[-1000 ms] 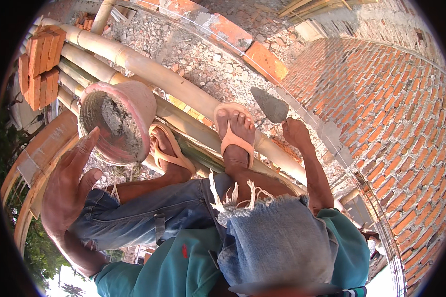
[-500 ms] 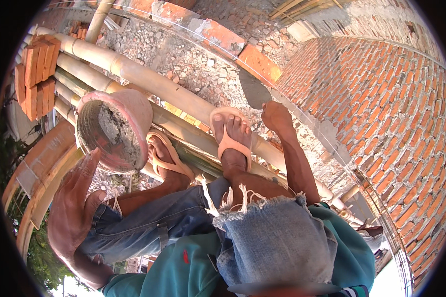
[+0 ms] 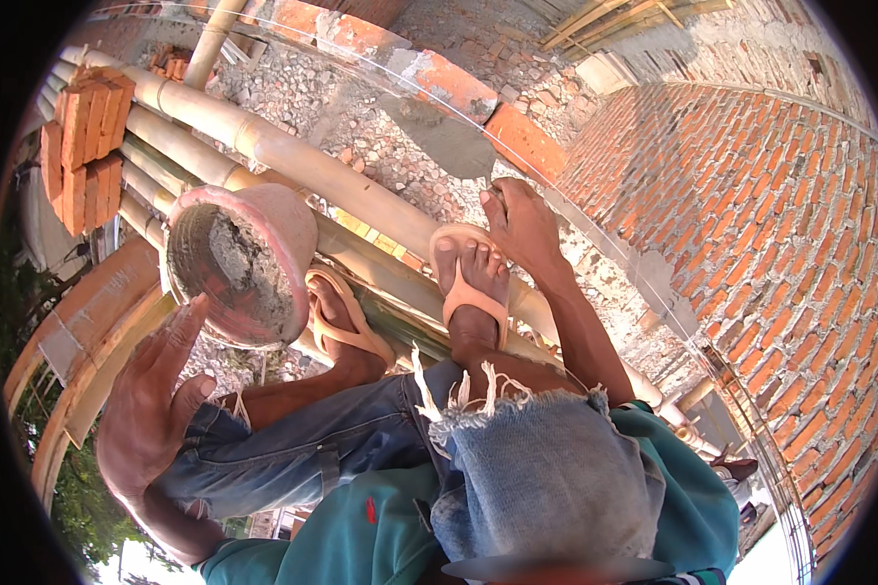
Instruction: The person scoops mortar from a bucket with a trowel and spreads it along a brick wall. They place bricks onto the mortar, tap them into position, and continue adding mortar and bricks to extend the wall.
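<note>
My right hand [image 3: 527,226] is closed around the handle of a trowel [image 3: 449,136]. Grey mortar coats the visible face of its pointed blade, which lies close beside a row of bricks [image 3: 449,86] with mortar patches. My left hand [image 3: 151,400] is empty, its fingers stretched out and the thumb apart. Those fingertips are near the lower rim of a bucket [image 3: 298,229] that leans toward me; whether they touch it I cannot tell. Inside the bucket sits wet grey mortar [image 3: 249,263].
Bamboo poles [image 3: 332,185] run under my sandalled feet [image 3: 473,278]. A stack of orange bricks [image 3: 93,146] rests on the poles at the left. A taut string [image 3: 595,226] follows the brick row. At the right rises a brick wall [image 3: 751,214]; rubble [image 3: 361,136] lies below.
The trowel and my right hand have swung left, bringing the blade along the brick row. My left hand has stayed nearly still. The whole view has shifted slightly.
</note>
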The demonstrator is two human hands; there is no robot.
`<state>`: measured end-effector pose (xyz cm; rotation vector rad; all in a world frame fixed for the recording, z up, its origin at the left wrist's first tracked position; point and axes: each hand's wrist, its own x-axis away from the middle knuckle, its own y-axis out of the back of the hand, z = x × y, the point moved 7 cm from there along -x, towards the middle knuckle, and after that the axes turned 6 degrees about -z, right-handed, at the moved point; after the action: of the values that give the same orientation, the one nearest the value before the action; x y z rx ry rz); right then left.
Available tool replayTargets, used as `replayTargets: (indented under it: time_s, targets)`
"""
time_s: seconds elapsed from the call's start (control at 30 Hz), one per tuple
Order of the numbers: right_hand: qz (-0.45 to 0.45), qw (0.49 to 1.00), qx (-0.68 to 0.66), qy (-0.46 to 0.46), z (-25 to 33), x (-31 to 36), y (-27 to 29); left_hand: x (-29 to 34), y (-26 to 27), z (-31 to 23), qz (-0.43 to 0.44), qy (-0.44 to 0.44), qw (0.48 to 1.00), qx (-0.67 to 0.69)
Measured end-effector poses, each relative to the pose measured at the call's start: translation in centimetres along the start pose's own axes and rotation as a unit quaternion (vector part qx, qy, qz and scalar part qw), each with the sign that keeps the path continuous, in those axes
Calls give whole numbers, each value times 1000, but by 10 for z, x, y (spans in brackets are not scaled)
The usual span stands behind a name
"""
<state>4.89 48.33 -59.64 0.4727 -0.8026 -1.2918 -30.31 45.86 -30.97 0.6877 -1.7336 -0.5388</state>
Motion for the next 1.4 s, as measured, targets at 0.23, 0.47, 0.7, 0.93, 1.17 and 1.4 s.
replayTargets:
  time_s: [0.23, 0.47, 0.7, 0.93, 1.17, 1.4]
  targets:
    - [-78, 990, 114, 20, -41, 10, 27, 18, 10, 37, -30, 26, 999, -6]
    - [-126, 987, 80, 59, -82, 5, 23, -5, -38, 94, -105, 82, 983, 127]
    - [-112, 990, 76, 36, -79, -14, 14, 10, -85, 92, -90, 66, 973, 204]
    - [-97, 989, 89, 63, -69, -18, 7, 18, -97, 92, -108, 81, 961, 240]
    - [-84, 989, 92, 81, -70, -17, 2, 5, -67, 39, -44, -9, 947, 319]
    - [-119, 993, 2, -9, -80, -3, 13, -82, -120, -74, 105, -83, 820, 556]
